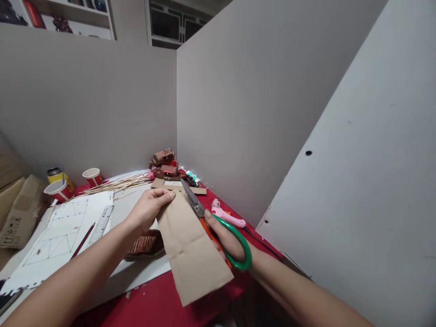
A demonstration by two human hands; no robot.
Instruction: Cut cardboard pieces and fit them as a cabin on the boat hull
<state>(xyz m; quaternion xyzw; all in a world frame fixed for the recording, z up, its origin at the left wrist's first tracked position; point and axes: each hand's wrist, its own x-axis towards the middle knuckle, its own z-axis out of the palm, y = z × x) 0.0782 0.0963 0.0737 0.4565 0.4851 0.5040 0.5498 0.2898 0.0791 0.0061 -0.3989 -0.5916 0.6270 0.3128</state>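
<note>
Left hand (153, 206) and right hand (225, 236) are apart, the left pinching the top edge of a brown cardboard piece (190, 250) between thumb and fingers, the right closed around the green and orange handles of a pair of scissors (198, 208). The cardboard hangs tilted in front of the person, over the near edge of the red table (146, 299); the blades point up and away along its right edge, and whether they bite into it I cannot tell. Behind the left wrist, a ridged brown piece (146, 244) sits on a white board (136, 277). Right of the scissors lies a pink glue gun (229, 218). Farther left are a ruler (102, 222), a dark red pencil (82, 240) and a drawing sheet (70, 225); beyond them, thin sticks (119, 184), two paper cups (92, 177) and a yellow container (70, 182) stand or lie before grey panels (85, 104).
</note>
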